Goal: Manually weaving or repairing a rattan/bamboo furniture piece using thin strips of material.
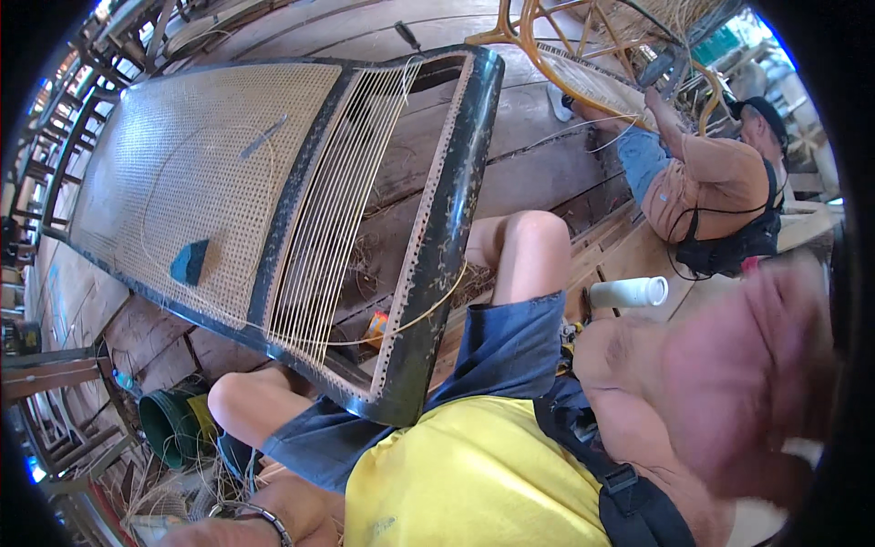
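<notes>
Across my knees lies a dark wooden frame [447, 210], with a finished woven cane panel [210, 137] at its far left part. Many parallel cane strands [342, 219] are stretched over its nearer opening, and small holes line the edges. A loose strand runs from the near end of the frame. My right hand [747, 365] is raised close at the right, smeared by motion, so its fingers and anything in them cannot be made out. My left hand [214, 533], beyond a bracelet or watch band at the wrist, is mostly cut off at the lower left edge; its fingers are hidden.
On the woven panel rest a blue wedge-shaped piece [189, 263] and a thin blade-like tool [264, 137]. A white cylinder [629, 292] lies to the right. Another person [711, 182] sits beyond with a curved wooden frame [583, 68]. A green bucket [169, 428] stands lower left.
</notes>
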Tool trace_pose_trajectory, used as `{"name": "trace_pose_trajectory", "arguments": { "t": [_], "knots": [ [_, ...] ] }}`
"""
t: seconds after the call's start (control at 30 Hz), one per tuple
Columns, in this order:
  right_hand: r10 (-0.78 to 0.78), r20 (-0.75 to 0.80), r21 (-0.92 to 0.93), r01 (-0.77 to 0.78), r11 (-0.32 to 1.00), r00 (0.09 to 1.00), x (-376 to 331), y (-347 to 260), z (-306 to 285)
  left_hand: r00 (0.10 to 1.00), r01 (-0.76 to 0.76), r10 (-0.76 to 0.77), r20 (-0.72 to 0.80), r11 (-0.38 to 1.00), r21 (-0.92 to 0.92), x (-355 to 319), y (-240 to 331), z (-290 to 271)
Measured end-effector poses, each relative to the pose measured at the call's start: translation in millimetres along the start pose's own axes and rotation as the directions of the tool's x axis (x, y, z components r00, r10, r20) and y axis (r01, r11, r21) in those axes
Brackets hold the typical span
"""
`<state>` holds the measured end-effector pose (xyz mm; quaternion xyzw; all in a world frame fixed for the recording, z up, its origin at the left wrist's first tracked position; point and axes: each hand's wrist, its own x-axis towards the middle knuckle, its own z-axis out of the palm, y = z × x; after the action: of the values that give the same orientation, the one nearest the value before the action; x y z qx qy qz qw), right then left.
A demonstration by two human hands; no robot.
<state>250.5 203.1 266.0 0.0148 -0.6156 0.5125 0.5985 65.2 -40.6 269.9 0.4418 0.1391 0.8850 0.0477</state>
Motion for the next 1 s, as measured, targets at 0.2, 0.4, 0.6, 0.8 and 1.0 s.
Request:
{"name": "trace_pose_trajectory", "arguments": {
  "t": [0.2,0.4,0.6,0.8,1.0],
  "knots": [
    [0.173,-0.093,-0.531,-0.196,0.824,0.98,-8,94,-33,0.781,0.303,-0.624,0.001,0.38,0.874,-44,-54,-63],
    [0.704,0.213,-0.679,-0.415,0.605,0.678,-96,134,-51,0.414,0.021,-0.906,-0.083,-0.081,0.996,-152,-89,-143],
    [0.578,0.654,-0.493,-0.306,0.815,0.487,-165,147,16,0.224,0.433,-0.963,-0.148,-0.038,0.9,-133,-65,-139],
    [0.664,0.66,-0.413,-0.568,0.712,0.353,-122,137,8,0.041,0.757,-0.968,-0.247,-0.131,0.64,-64,-33,-164],
    [0.931,0.227,-0.577,-0.732,0.364,0.284,-81,175,-87,0.28,0.588,-0.785,-0.553,-0.315,0.745,-61,9,-249]
  ]
}}
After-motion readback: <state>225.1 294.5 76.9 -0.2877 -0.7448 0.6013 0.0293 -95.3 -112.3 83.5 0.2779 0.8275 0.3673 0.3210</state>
